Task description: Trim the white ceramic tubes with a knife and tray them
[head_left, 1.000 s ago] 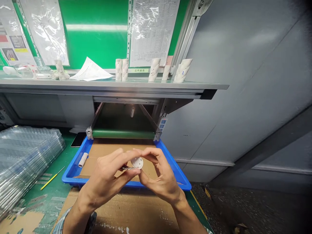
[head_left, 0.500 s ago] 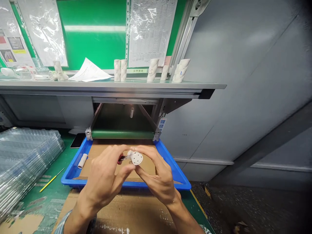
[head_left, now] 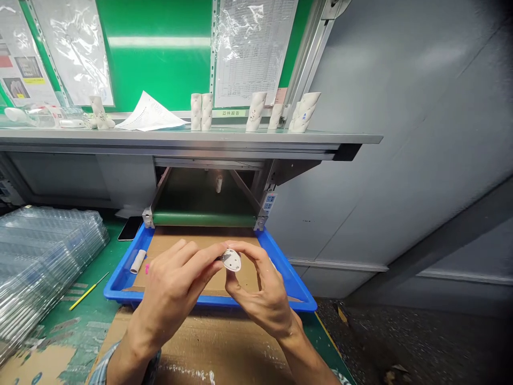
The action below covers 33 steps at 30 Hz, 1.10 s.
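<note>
A small white round piece (head_left: 232, 261) with several small holes in its face is held up over the blue tray. My right hand (head_left: 260, 289) grips it between thumb and fingers, with a gap inside the curled grip. Close against its left side, my left hand (head_left: 176, 278) is closed in a pinch. A dark sliver shows at those fingertips, but what they hold is mostly hidden. Behind the left hand a small pink bit (head_left: 147, 268) shows; I cannot tell whether it belongs to the thing in that hand.
The blue tray (head_left: 310, 305) has a cardboard lining and a white tube (head_left: 138, 261) at its left. A green conveyor belt (head_left: 204, 219) ends above it. Clear plastic trays (head_left: 48, 251), a yellow-handled pick (head_left: 88, 291) and a phone (head_left: 130, 229) lie left. White cups (head_left: 256, 112) stand on the shelf (head_left: 224, 138).
The white piece has turned, so its face looks narrower and tilted. Both hands have shifted slightly right in view. The left fingers now cover most of the dark thing seen earlier.
</note>
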Each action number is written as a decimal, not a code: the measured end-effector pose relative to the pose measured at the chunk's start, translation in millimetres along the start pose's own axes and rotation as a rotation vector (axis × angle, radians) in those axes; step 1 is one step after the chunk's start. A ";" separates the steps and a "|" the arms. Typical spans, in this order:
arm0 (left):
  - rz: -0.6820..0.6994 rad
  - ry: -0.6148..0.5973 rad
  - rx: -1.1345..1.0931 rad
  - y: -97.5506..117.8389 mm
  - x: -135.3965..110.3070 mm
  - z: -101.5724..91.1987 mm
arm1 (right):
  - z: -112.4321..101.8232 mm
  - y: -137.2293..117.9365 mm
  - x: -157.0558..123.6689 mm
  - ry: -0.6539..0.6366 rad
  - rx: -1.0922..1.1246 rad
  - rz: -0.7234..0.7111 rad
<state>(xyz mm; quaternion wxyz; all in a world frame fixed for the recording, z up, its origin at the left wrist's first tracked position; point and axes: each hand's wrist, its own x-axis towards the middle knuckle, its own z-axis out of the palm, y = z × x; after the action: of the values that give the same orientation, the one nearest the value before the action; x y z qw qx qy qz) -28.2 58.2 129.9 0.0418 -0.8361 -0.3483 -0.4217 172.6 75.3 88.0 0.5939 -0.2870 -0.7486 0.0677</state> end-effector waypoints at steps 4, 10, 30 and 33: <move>0.001 0.013 -0.016 1.8 0.9 -1.5 | -1.9 1.1 2.5 -0.031 0.055 -0.022; 0.020 0.059 0.014 3.4 2.6 -3.5 | -6.3 4.5 2.0 -0.052 0.035 -0.044; 0.005 0.070 -0.061 -2.4 0.5 -2.9 | -11.1 1.2 7.4 -0.088 -0.003 -0.099; 0.010 0.074 -0.040 -3.0 -0.7 -2.6 | -11.1 1.2 7.5 -0.093 0.005 -0.098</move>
<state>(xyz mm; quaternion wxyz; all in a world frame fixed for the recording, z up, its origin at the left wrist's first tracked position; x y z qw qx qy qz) -32.1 59.2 130.4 0.0403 -0.8224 -0.3337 -0.4590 182.4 77.5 97.0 0.5619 -0.2450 -0.7883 0.0538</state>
